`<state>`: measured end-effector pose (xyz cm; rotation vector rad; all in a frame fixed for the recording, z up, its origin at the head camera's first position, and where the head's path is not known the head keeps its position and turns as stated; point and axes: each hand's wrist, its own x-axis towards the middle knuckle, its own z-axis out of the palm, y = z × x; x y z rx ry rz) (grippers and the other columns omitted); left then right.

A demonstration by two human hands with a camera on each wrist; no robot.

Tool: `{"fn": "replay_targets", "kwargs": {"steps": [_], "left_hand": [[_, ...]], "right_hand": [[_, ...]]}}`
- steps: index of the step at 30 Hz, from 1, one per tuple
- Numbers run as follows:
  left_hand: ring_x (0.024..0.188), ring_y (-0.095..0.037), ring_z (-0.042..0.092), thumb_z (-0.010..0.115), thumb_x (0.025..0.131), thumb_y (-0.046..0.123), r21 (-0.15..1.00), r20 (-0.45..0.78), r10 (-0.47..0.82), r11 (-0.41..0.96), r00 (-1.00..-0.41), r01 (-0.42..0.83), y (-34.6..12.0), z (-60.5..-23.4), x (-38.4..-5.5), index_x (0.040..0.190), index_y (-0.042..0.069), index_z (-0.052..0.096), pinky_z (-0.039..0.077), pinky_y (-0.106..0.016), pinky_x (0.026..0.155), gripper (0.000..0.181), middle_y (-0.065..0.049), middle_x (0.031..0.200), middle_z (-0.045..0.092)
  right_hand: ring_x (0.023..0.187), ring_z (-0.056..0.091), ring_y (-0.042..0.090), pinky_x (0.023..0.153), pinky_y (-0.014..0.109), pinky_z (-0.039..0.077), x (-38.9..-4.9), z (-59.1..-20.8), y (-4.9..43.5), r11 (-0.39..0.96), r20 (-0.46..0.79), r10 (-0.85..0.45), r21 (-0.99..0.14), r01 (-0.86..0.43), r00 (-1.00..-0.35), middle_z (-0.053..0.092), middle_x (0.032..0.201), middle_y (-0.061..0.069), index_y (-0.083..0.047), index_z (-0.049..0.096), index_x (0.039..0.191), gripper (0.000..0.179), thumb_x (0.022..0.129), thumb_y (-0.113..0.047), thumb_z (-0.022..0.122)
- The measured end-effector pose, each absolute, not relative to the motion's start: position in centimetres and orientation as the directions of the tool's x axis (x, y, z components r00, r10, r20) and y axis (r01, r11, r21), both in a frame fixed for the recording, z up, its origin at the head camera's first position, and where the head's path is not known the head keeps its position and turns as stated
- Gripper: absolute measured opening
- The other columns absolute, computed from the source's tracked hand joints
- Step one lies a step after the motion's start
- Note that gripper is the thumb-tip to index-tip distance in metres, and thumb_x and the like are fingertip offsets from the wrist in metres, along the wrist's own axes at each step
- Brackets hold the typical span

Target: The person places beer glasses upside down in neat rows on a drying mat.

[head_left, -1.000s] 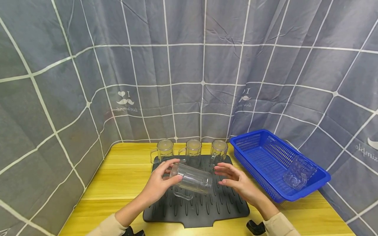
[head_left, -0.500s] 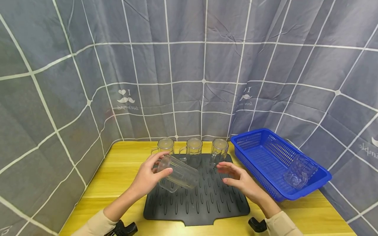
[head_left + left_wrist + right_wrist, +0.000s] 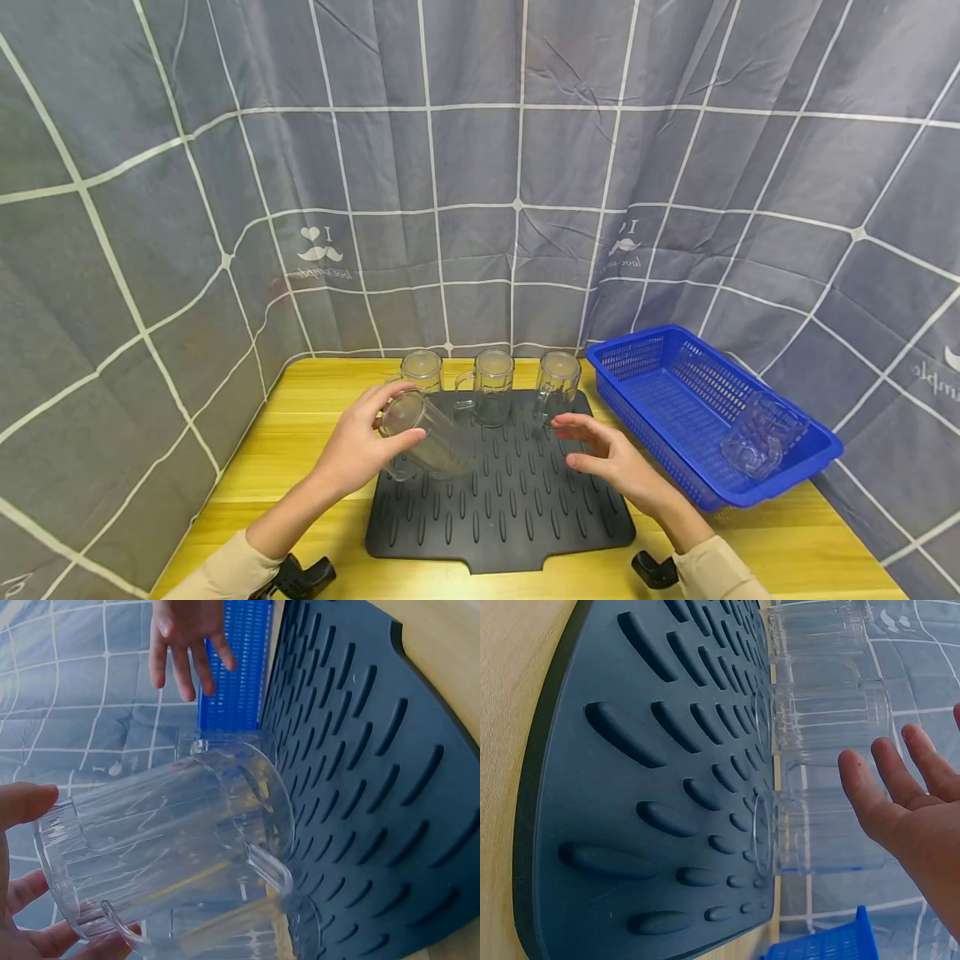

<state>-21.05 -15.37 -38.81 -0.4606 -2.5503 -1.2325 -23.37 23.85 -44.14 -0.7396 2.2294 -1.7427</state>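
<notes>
My left hand (image 3: pixel 360 442) grips a clear glass mug (image 3: pixel 165 825) by its base end, thumb on one side and fingers on the other. The mug tilts mouth-down over the left part of a black ridged drying mat (image 3: pixel 502 517); its handle shows on the lower side in the left wrist view. My right hand (image 3: pixel 611 462) holds nothing, its fingers spread above the mat's right side. Along the mat's back edge three mugs stand upside down: a left mug (image 3: pixel 422 364), a middle mug (image 3: pixel 492 387) and a right mug (image 3: pixel 557 385). The held mug partly covers the left one.
A blue plastic basket (image 3: pixel 652 417) stands to the right of the mat, with another clear mug (image 3: pixel 761 437) lying in its near end. The yellow wooden table (image 3: pixel 300 417) meets a grey checked curtain (image 3: pixel 480 167) at the back and sides.
My left hand has carried the mug leftward and turned it from nearly level to more mouth-down. The right hand has stayed about where it was.
</notes>
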Motion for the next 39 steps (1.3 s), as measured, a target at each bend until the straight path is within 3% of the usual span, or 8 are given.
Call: {"fn": "replay_targets", "kwargs": {"steps": [6,16,30,39], "left_hand": [[0.112,-0.023,0.062,0.086,0.080,0.033,0.641,0.397,0.150,0.661,-0.905,0.390,-15.8,-38.8,-21.5,0.139,0.026,0.058,0.053,-0.041,0.086,0.066,-0.003,0.132,0.062],[0.113,-0.027,0.062,0.085,0.080,0.035,0.580,0.398,0.160,0.719,-0.903,0.383,-16.3,-39.1,-21.7,0.140,0.022,0.057,0.053,-0.045,0.086,0.068,-0.006,0.135,0.063],[0.105,-0.023,0.062,0.087,0.078,0.032,0.570,0.376,0.164,0.735,-0.912,0.367,-16.2,-39.9,-21.7,0.138,0.022,0.058,0.052,-0.043,0.082,0.068,-0.005,0.131,0.064],[0.110,-0.024,0.061,0.088,0.077,0.033,0.570,0.381,0.169,0.731,-0.909,0.375,-16.1,-40.4,-21.8,0.137,0.023,0.058,0.052,-0.042,0.083,0.068,-0.004,0.129,0.064]], "right_hand": [[0.144,0.038,0.041,0.100,0.029,0.050,-23.4,-44.3,24.0,0.171,0.134,-0.505,-0.953,-0.251,-0.853,0.045,0.154,0.011,-0.017,0.045,0.149,0.052,0.100,-0.017,0.063],[0.144,0.038,0.043,0.099,0.026,0.049,-23.3,-44.6,24.1,0.162,0.137,-0.501,-0.955,-0.248,-0.855,0.045,0.153,0.013,-0.014,0.045,0.150,0.053,0.100,-0.015,0.063],[0.144,0.037,0.043,0.099,0.027,0.050,-23.3,-44.7,24.0,0.161,0.126,-0.506,-0.958,-0.237,-0.853,0.045,0.153,0.013,-0.016,0.045,0.150,0.053,0.100,-0.016,0.064],[0.143,0.035,0.046,0.098,0.027,0.050,-23.4,-44.5,24.1,0.150,0.136,-0.500,-0.959,-0.241,-0.855,0.046,0.152,0.012,-0.018,0.047,0.148,0.052,0.100,-0.015,0.064]]}}
